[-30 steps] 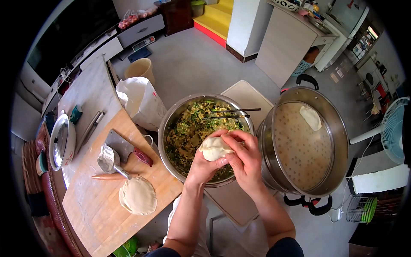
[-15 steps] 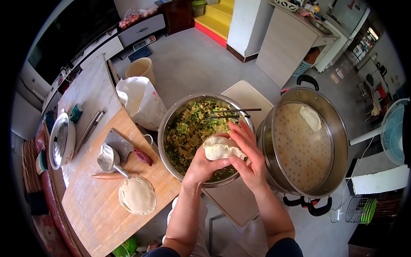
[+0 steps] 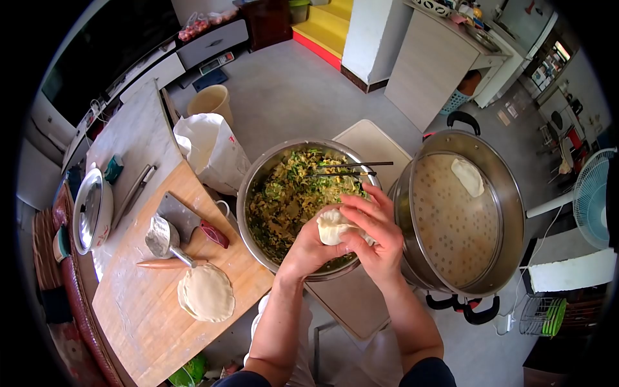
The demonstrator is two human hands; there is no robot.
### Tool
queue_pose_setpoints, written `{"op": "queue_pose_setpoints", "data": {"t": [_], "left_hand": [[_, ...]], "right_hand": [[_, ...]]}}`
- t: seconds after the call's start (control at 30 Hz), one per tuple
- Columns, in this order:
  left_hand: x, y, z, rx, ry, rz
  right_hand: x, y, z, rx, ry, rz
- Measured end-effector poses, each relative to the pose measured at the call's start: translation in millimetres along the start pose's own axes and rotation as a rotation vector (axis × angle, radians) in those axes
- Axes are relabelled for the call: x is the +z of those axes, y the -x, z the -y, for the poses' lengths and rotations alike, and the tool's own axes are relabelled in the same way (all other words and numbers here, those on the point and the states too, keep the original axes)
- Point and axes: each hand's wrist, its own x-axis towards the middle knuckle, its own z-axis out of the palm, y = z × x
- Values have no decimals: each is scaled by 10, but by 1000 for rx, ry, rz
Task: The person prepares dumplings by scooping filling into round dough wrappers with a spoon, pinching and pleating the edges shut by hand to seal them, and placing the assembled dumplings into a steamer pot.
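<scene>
Between my two hands is a pale dough dumpling [image 3: 333,227], partly covered by fingers. My left hand [image 3: 306,248] cups it from the left and below. The fingers of my right hand [image 3: 377,235] close on its right side, thumb and fingertips against the dough. Below them stands a metal bowl [image 3: 242,222] of chopped green and yellow filling [image 3: 290,197], with chopsticks [image 3: 351,169] resting across its far right part. To the right, a steamer pot [image 3: 516,213] holds one finished dumpling [image 3: 467,177] on its perforated liner.
At left, a wooden board [image 3: 138,316] carries stacked dough wrappers [image 3: 206,295], a cleaver [image 3: 178,216], a rolling pin [image 3: 151,264] and a flour scoop [image 3: 161,238]. Behind the bowl are a white flour bag [image 3: 216,155] and a beige bucket [image 3: 211,103]. A fan [image 3: 593,200] stands far right.
The dumpling has turned in my hands, and less of it shows now. My right fingers have shifted over its edge. The bowl, board and steamer look the same.
</scene>
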Motion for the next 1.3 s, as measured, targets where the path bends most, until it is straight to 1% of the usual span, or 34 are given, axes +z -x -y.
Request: {"op": "queue_pose_setpoints", "data": {"t": [0.03,0.17,0.23,0.27,0.33,0.47,0.53,0.67,0.73,0.77,0.87,0.97,1.17,1.3], "left_hand": [[5,2,10,3,-24,15],[26,-13,2,35,-55,62],[21,-12,-2,18,-59,44],[16,-12,-5,10,-61,33],[5,-23,-9,22,-180,17],[39,-23,-20,58,-477,-13],[57,-25,-48,30,-494,-11],[19,-25,-25,18,-481,20],[1,-24,6,0,-360,47],[-11,-22,21,-9,-299,60],[-64,-27,57,-13,-291,71],[-61,-26,26,-20,-311,72],[8,-22,-20,37,-442,60],[4,-18,-13,20,-358,81]], "right_hand": [[-15,17,-26,-22,28,29],[-4,154,-183,-56,15,20],[-6,110,-190,-110,55,33],[-12,79,-152,-81,66,42],[-38,-29,19,-20,92,58],[-19,30,-36,-75,142,58],[-12,62,-72,-117,172,36],[7,115,-94,-62,107,-33],[-14,126,-115,-16,53,-43],[-26,121,-127,-3,41,-17],[-55,17,-54,44,-10,70],[-57,-22,-3,-16,62,65],[-46,55,-116,-143,183,25],[-50,13,-82,-104,117,40]]}}
